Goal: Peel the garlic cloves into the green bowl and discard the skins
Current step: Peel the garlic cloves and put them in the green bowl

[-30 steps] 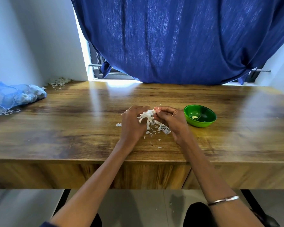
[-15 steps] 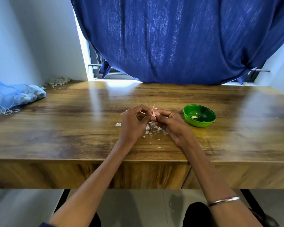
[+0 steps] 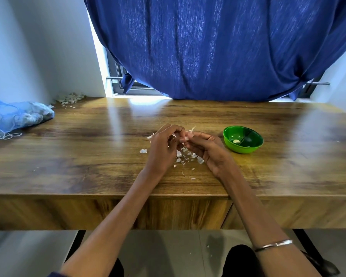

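Observation:
My left hand and my right hand meet just above the middle of the wooden table. Together their fingertips pinch a small garlic clove with a wisp of skin sticking up from it. Most of the clove is hidden by my fingers. White skin scraps lie scattered on the table under and between my hands. The green bowl stands just right of my right hand, with one peeled clove inside.
A blue mesh bag of garlic lies at the table's far left by the wall. A heap of old skins sits in the back left corner. A blue curtain hangs behind the table.
The clump of skins I held a second ago is down on the table. My hands have lifted slightly and now pinch a single clove between them.

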